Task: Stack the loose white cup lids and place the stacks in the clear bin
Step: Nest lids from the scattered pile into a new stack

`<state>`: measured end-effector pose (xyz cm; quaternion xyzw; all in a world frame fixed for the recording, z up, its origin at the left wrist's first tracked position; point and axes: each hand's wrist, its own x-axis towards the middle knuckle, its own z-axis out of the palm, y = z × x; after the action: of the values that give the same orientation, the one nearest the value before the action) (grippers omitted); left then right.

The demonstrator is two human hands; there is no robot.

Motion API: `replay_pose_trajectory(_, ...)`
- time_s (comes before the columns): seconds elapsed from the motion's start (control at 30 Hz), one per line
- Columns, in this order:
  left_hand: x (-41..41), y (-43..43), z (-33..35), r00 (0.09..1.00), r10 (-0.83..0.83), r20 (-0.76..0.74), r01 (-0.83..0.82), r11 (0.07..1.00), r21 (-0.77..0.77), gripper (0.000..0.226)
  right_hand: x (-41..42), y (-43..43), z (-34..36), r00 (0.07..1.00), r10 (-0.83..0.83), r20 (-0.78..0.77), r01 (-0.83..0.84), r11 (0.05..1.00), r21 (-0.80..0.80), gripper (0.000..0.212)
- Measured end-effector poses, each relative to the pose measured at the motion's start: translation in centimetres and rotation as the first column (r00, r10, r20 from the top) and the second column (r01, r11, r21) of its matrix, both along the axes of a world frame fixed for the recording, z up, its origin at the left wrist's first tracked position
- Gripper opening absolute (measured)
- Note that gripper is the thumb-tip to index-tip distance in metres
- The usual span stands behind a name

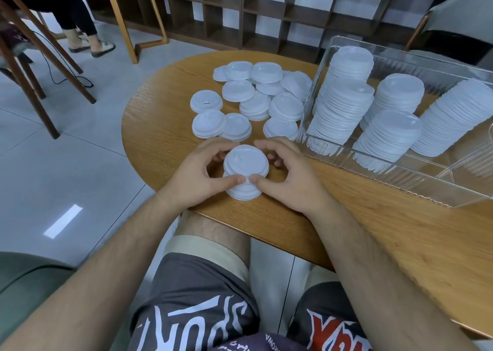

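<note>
Both hands were on one short stack of lids (246, 163), which sat on the wooden table (373, 233) near its front edge. Left hand (196, 175) was curled round the stack's left side and right hand (292, 181) round its right. Thumbs nearly met at the front; fingers wrapped behind. So both were gripping the stack. It looked uneven, with the lower lids poking out toward me.

Loose lids (256, 97) lay scattered just beyond the hands, some overlapping, some in low piles. One on the left of the group showed a dark slit on top.

The clear bin (400, 187) stood on the table right of the loose lids. I couldn't tell if the nearest lids touched its wall. Inside it were several tall lid stacks (344, 105), which looked tilted in this wide view.

Behind the table I saw dark wooden shelving (240, 11). At top left were another person's legs (80, 27) in sandals, and a black cable (57, 79) lay on the floor tiles.
</note>
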<state>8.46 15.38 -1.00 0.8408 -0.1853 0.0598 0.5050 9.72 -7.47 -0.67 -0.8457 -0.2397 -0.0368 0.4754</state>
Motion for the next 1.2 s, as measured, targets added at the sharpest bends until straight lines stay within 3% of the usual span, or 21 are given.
replay_pose_trajectory(0.17,0.0,0.3,0.1,0.997,-0.049,-0.053,0.052,0.997,0.062,0.06,0.0,-0.3,0.0,0.998,0.061,0.012,-0.061,0.997,-0.044,0.064)
replay_pose_trajectory(0.33,-0.8,0.6,-0.2,0.999,-0.041,-0.011,0.042,0.993,0.107,0.057,-0.1,-0.1,-0.2,0.995,0.103,0.005,-0.103,0.991,-0.084,0.065)
replay_pose_trajectory(0.87,-0.4,0.4,-0.6,1.0,-0.005,-0.013,0.008,0.968,0.25,0.065,0.1,0.2,-0.4,0.999,0.037,0.019,-0.033,0.983,-0.18,0.065)
replay_pose_trajectory(1.03,0.2,0.5,-0.8,0.996,0.058,-0.065,-0.044,0.98,0.192,0.081,0.3,0.8,-0.4,1.0,-0.005,0.014,0.008,0.985,-0.173,0.062)
replay_pose_trajectory(1.2,1.2,1.0,-0.7,0.998,0.062,-0.027,-0.059,0.993,0.104,0.07,0.6,1.5,0.0,1.0,-0.025,-0.009,0.023,0.982,-0.187,0.061)
